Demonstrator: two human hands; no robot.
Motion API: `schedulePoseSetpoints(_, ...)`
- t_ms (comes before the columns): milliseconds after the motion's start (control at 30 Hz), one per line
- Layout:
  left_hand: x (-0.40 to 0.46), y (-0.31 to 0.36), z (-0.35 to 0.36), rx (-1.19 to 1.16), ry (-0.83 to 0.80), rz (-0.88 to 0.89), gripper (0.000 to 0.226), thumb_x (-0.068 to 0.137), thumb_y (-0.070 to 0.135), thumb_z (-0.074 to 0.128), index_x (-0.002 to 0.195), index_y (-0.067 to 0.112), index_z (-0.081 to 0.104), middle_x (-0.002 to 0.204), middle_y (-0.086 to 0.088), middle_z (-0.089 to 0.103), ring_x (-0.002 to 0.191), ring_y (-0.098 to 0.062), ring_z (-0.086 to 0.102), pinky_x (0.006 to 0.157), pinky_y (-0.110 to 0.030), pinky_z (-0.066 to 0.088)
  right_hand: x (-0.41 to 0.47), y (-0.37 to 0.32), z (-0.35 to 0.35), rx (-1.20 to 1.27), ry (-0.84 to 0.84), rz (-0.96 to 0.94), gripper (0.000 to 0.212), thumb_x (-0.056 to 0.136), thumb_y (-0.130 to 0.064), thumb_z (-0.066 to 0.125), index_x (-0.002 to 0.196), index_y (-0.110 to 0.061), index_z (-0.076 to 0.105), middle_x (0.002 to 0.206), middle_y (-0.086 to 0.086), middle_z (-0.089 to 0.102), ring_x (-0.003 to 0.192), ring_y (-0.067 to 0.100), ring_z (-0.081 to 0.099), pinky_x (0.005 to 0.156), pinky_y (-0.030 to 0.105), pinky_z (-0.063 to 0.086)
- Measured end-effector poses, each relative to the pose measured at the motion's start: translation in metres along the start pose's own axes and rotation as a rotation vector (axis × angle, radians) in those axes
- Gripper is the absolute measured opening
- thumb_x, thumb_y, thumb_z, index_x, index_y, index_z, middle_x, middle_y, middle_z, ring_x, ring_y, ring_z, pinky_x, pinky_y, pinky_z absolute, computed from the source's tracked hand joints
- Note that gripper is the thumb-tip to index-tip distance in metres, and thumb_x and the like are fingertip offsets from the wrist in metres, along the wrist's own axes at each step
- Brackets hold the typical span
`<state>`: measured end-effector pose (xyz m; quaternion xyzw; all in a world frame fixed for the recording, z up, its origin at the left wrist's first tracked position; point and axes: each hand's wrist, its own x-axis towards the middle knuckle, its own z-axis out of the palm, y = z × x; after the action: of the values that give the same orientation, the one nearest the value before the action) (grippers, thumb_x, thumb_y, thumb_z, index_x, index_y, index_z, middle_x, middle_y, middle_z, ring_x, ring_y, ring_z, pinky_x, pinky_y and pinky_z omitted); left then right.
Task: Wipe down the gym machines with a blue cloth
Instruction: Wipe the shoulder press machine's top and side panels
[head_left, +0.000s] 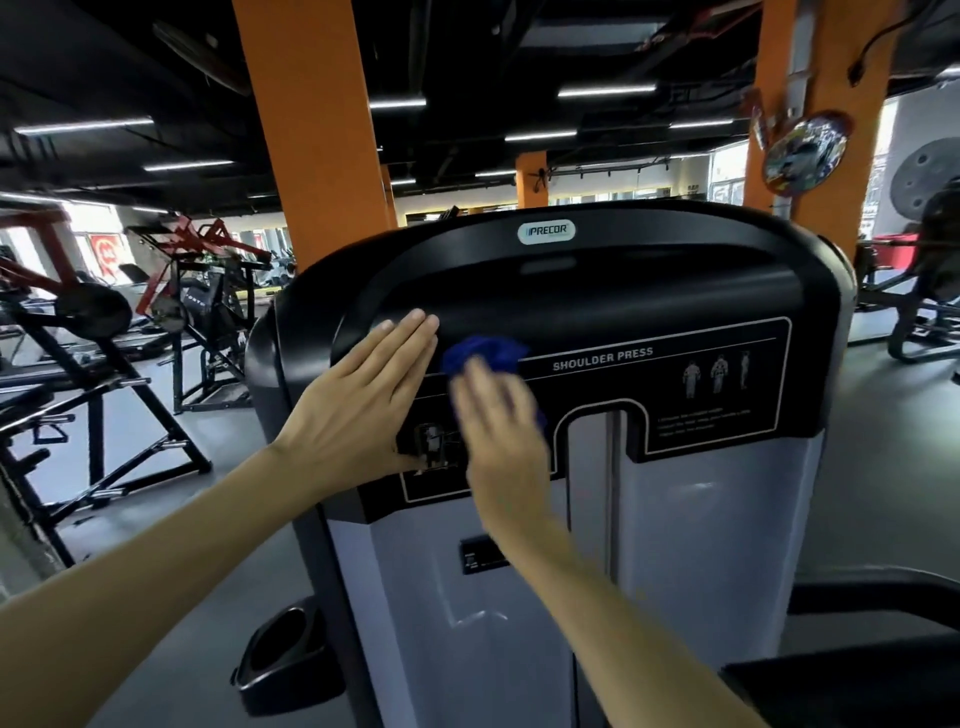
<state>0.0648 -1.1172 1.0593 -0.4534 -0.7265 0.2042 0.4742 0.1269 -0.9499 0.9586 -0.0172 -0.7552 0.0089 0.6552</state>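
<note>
A Precor shoulder press machine (649, 291) with a black top shroud and grey lower panel fills the middle of the head view. My left hand (358, 400) lies flat with straight fingers on the left side of the black panel. My right hand (493, 415) is blurred with motion and presses a blue cloth (485, 353) against the panel, just left of the "SHOULDER PRESS" label. The cloth sticks out above my fingers and partly beneath my palm. Most of the cloth is hidden by the hand.
Black and red weight racks and benches (104, 332) stand on the grey floor to the left. Orange pillars (311, 119) rise behind the machine. A black cup holder (283, 654) juts from the machine's lower left. More equipment (924, 291) sits at the right.
</note>
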Motion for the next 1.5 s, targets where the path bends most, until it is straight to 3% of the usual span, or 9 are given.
schedulePoseSetpoints(100, -0.012, -0.014, 0.002, -0.002, -0.003, 0.008, 0.137, 0.078, 0.084, 0.059, 0.161, -0.010, 0.004, 0.172, -0.023, -0.003, 0.161, -0.033, -0.004, 0.131, -0.048, 0.008, -0.001, 0.005, 0.001, -0.012, -0.116, -0.290, 0.033, 0.106, -0.003, 0.051, 0.134, -0.013, 0.067, 0.147, 0.004, 0.059, 0.123, 0.031, 0.061, 0.091, 0.039, 0.057)
schedulePoseSetpoints(267, -0.031, -0.032, 0.006, 0.012, -0.032, 0.004, 0.140, 0.077, 0.089, 0.053, 0.160, -0.010, -0.001, 0.172, -0.022, -0.011, 0.160, -0.031, -0.012, 0.131, -0.046, 0.000, 0.051, -0.009, 0.003, 0.028, 0.049, 0.109, 0.037, 0.101, -0.001, 0.059, 0.136, -0.011, 0.066, 0.145, 0.001, 0.059, 0.127, 0.030, 0.054, 0.099, 0.033, 0.054)
schedulePoseSetpoints(533, -0.049, -0.040, 0.012, 0.020, -0.034, 0.069, 0.136, 0.083, 0.093, 0.035, 0.159, -0.012, -0.007, 0.170, -0.025, -0.015, 0.159, -0.034, -0.016, 0.131, -0.047, -0.002, -0.085, -0.061, 0.024, -0.002, -0.162, -0.135, 0.042, 0.109, -0.003, 0.036, 0.131, -0.012, 0.070, 0.138, 0.002, 0.065, 0.118, 0.029, 0.061, 0.080, 0.035, 0.061)
schedulePoseSetpoints(833, -0.048, -0.039, 0.018, -0.012, -0.047, 0.083, 0.150, 0.073, 0.098, 0.041, 0.156, -0.015, -0.012, 0.167, -0.028, -0.023, 0.157, -0.038, -0.020, 0.130, -0.049, -0.004, 0.012, -0.028, 0.021, -0.027, 0.104, 0.129, 0.031, 0.100, -0.001, 0.062, 0.130, -0.006, 0.069, 0.136, 0.007, 0.064, 0.123, 0.030, 0.055, 0.111, 0.027, 0.043)
schedulePoseSetpoints(1000, -0.050, -0.038, 0.022, -0.002, -0.067, 0.138, 0.151, 0.069, 0.098, 0.049, 0.159, -0.002, -0.020, 0.163, -0.032, -0.029, 0.155, -0.044, -0.023, 0.129, -0.054, -0.001, -0.099, -0.085, 0.039, -0.032, -0.120, 0.004, 0.063, 0.089, 0.004, 0.072, 0.145, -0.017, 0.051, 0.148, -0.001, 0.051, 0.125, 0.029, 0.051, 0.081, 0.033, 0.061)
schedulePoseSetpoints(1067, -0.050, -0.037, 0.024, 0.019, -0.068, 0.155, 0.148, 0.071, 0.097, 0.049, 0.159, 0.001, -0.021, 0.160, -0.034, -0.033, 0.153, -0.047, -0.026, 0.128, -0.056, -0.001, -0.096, -0.062, 0.035, -0.043, -0.138, -0.022, 0.058, 0.093, 0.001, 0.065, 0.146, -0.018, 0.050, 0.149, -0.001, 0.052, 0.128, 0.030, 0.052, 0.085, 0.034, 0.060)
schedulePoseSetpoints(1200, -0.049, -0.036, 0.024, 0.029, -0.060, 0.157, 0.148, 0.071, 0.097, 0.048, 0.159, 0.002, -0.023, 0.159, -0.035, -0.034, 0.152, -0.048, -0.028, 0.128, -0.058, -0.003, -0.068, -0.007, 0.009, -0.077, -0.001, 0.525, 0.060, 0.092, 0.008, 0.059, 0.149, -0.013, 0.051, 0.153, 0.002, 0.048, 0.137, 0.033, 0.043, 0.109, 0.049, 0.049)
schedulePoseSetpoints(1300, -0.048, -0.036, 0.024, 0.024, -0.063, 0.163, 0.147, 0.072, 0.097, 0.046, 0.159, 0.002, -0.024, 0.159, -0.035, -0.035, 0.152, -0.048, -0.029, 0.128, -0.058, -0.004, -0.059, -0.032, 0.015, -0.041, 0.124, 0.745, 0.053, 0.097, 0.003, 0.055, 0.148, -0.010, 0.052, 0.152, 0.003, 0.049, 0.140, 0.030, 0.041, 0.118, 0.036, 0.040)
schedulePoseSetpoints(1500, -0.049, -0.045, 0.025, 0.024, -0.057, 0.214, 0.145, 0.074, 0.097, 0.046, 0.159, 0.001, -0.022, 0.159, -0.035, -0.034, 0.153, -0.048, -0.027, 0.128, -0.057, -0.007, -0.082, -0.108, 0.039, -0.010, -0.067, 0.212, 0.057, 0.092, 0.007, 0.063, 0.145, -0.013, 0.056, 0.152, -0.002, 0.050, 0.134, 0.029, 0.048, 0.107, 0.024, 0.045)
